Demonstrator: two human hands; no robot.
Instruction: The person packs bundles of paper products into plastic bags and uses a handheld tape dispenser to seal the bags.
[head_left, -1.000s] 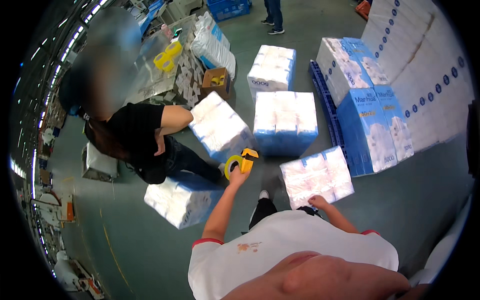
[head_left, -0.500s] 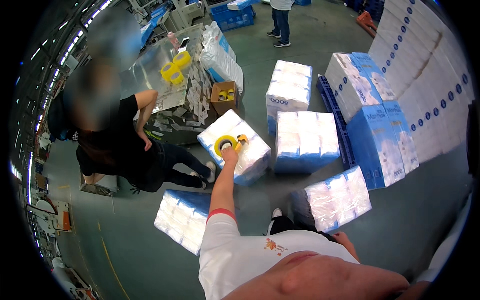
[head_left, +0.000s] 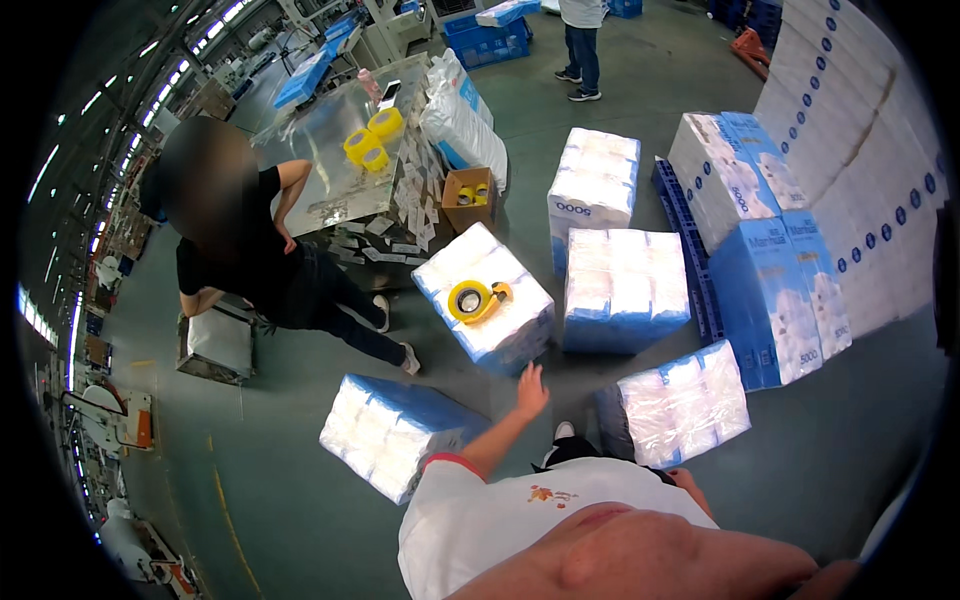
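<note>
My left hand (head_left: 533, 392) is empty, its fingers apart, over the floor just in front of a plastic-wrapped white and blue bundle (head_left: 520, 318). A tape dispenser (head_left: 483, 300) with a yellow roll and an orange handle lies on top of that bundle, out of my hand's touch. Left of my forearm sits a second wrapped bundle (head_left: 385, 435). My right hand (head_left: 690, 483) hangs low at my side, beside another bundle (head_left: 685, 405); its fingers are mostly hidden behind my shirt.
Two more bundles (head_left: 625, 280) stand ahead, beside a blue pallet (head_left: 690, 250) and tall stacks of packs (head_left: 765, 300). At left, a person (head_left: 240, 230) stands near a metal table (head_left: 320, 180) with yellow tape rolls (head_left: 384, 124). A cardboard box (head_left: 455, 212) holds more rolls.
My left hand has let go of the tape dispenser on the bundle and drawn back toward me, to the right. The view has shifted slightly. My right hand stays low.
</note>
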